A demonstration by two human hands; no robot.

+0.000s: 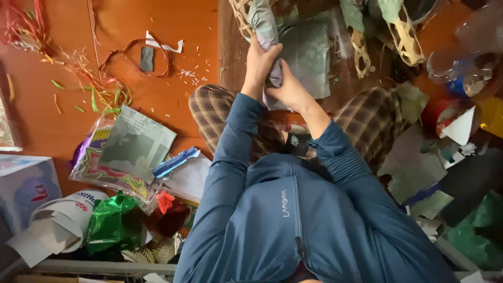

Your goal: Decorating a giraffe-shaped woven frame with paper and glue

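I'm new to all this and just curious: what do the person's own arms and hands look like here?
Both arms are covered by long sleeves of a blue zip-up jacket, with creases at the elbows. The left hand and right hand are bare: no gloves, rings or watch show. The cuffs end at the wrists.

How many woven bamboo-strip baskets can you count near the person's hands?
3: one woven bamboo-strip basket beside the left hand, one up centre-right, one farther right. More may be hidden under paper.
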